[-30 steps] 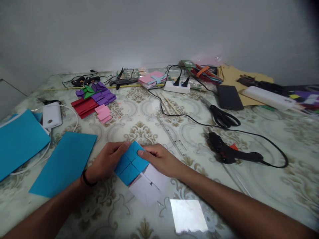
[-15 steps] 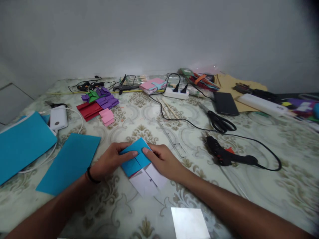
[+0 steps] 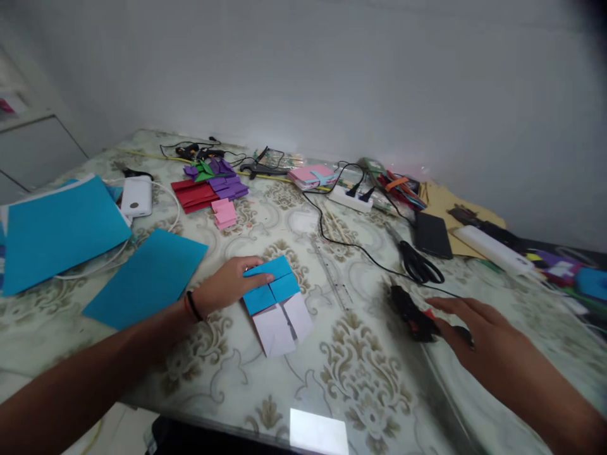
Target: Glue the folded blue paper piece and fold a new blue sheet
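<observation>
Your left hand [image 3: 228, 284] clamped folded blue paper [image 3: 286, 286] between fingers; right hand [image 3: 490, 338] was at glue gun [image 3: 410, 314], right of paper, finger grip unclear.

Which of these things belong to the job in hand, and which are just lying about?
In the job, it seems:
folded blue-and-white paper, held by the left hand
glue gun, with the right hand at its handle
nearer blue sheet, perhaps, since its colour matches

Apparently just lying about:
black-handled scissors
clear ruler
folded pink paper
folded red paper
</observation>
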Demonstrator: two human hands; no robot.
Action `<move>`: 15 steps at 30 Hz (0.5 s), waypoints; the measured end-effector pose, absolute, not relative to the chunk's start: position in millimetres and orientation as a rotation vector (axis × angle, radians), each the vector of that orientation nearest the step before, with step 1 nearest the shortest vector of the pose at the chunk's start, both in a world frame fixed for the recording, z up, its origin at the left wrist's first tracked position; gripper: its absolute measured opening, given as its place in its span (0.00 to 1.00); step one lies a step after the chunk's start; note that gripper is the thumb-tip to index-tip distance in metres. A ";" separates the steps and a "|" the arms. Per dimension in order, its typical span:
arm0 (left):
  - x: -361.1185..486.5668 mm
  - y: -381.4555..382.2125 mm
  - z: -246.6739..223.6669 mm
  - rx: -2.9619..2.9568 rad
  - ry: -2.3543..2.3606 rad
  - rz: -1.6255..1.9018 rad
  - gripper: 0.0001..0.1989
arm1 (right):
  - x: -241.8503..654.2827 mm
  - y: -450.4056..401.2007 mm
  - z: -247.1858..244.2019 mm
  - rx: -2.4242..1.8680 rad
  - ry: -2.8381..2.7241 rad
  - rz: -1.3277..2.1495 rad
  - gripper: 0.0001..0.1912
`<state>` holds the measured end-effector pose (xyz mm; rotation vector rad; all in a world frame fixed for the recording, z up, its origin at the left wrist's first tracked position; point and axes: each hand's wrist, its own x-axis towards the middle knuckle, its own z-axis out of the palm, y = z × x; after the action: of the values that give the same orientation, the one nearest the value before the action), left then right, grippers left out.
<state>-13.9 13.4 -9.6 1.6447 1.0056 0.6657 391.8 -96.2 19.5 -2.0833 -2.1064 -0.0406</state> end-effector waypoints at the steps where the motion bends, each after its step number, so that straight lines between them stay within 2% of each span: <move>1: -13.6 13.7 -10.5 1.628 0.998 0.664 0.18 | 404.2 -99.2 11.0 -2.112 -2.129 -0.004 0.16; 7: -13.8 15.2 -12.4 1.520 0.964 0.649 0.28 | 429.3 -102.0 -29.9 -2.097 -2.030 -0.013 0.24; 15: -14.2 15.6 -15.3 1.507 0.920 0.626 0.28 | 425.6 -85.4 -13.4 -2.141 -1.962 0.224 0.17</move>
<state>-14.2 15.6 -15.3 1.5068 0.9197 0.6260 425.6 -85.4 -13.4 -2.1409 -1.9616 0.2239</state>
